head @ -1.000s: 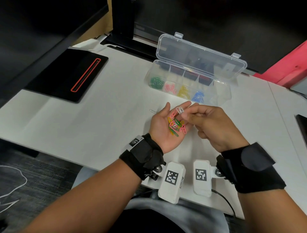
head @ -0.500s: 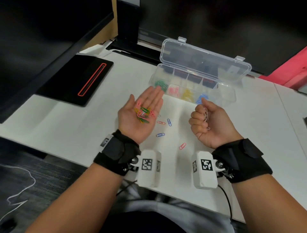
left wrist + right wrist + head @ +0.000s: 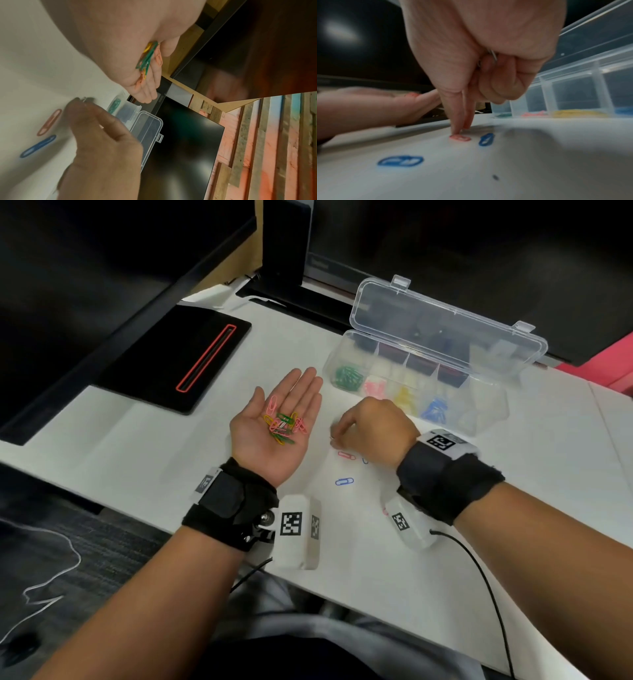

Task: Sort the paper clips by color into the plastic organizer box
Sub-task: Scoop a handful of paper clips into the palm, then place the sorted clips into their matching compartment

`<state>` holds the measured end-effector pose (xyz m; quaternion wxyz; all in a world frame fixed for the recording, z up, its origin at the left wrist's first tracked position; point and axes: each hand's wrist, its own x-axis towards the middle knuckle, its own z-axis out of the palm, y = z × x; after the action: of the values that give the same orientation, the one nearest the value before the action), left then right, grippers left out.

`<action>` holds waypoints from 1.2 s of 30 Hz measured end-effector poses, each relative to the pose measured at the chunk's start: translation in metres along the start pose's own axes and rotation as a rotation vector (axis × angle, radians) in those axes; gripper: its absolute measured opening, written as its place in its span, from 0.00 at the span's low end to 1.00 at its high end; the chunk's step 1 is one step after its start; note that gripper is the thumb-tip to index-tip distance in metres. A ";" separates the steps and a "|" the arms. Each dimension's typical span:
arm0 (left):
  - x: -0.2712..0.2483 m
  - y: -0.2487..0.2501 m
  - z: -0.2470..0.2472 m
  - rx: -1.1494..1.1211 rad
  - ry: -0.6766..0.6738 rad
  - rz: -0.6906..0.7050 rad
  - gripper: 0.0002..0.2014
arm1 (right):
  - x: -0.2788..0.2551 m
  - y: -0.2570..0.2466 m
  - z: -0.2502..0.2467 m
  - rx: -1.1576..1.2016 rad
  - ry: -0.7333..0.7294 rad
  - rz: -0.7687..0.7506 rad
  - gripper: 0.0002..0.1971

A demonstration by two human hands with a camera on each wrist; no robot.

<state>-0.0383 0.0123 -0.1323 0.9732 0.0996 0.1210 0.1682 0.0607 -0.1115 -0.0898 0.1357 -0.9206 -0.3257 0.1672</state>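
Observation:
My left hand (image 3: 291,398) lies palm up over the white table, fingers straight, with a mixed pile of pink, green and yellow paper clips (image 3: 282,424) in the palm. My right hand (image 3: 337,440) is palm down beside it. Its thumb and forefinger tips (image 3: 458,127) touch the table at a loose pink clip (image 3: 460,138). Its other fingers curl round a silver clip (image 3: 493,54). The clear organizer box (image 3: 486,405) stands open behind, with green, pink, yellow and blue clips in separate compartments.
Two blue clips (image 3: 344,481) (image 3: 486,139) lie on the table near my right wrist. A black pad with a red outline (image 3: 178,357) sits at the left. Dark monitors stand behind the box's raised lid (image 3: 445,320). A cable (image 3: 479,570) trails from my right wrist.
The hands have moved apart and several clips now lie on the table. My right hand has turned palm down and dropped to the table by the pink clip. The left stays palm up.

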 end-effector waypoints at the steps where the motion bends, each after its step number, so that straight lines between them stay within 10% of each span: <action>1: 0.000 0.000 0.000 -0.002 -0.001 -0.001 0.27 | 0.001 -0.004 0.002 -0.089 0.018 -0.006 0.03; 8: -0.002 0.000 0.001 0.001 -0.002 0.007 0.26 | -0.001 -0.005 0.003 -0.245 -0.108 -0.009 0.12; 14: -0.001 -0.001 0.000 0.020 -0.005 0.019 0.26 | -0.024 0.036 -0.035 1.145 -0.150 0.369 0.13; 20: -0.001 -0.002 -0.001 0.001 -0.018 0.031 0.26 | -0.048 0.094 -0.074 1.710 0.064 0.304 0.06; 27: -0.002 -0.003 0.001 0.016 0.018 0.035 0.26 | -0.028 0.121 -0.110 1.528 0.426 0.411 0.22; 36: -0.001 -0.004 0.002 0.070 0.062 0.030 0.26 | 0.023 0.132 -0.102 1.282 0.687 0.425 0.19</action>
<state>-0.0377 0.0079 -0.1311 0.9623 0.1302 0.1555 0.1812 0.1913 -0.2103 -0.0494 0.7031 -0.7048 0.0805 0.0502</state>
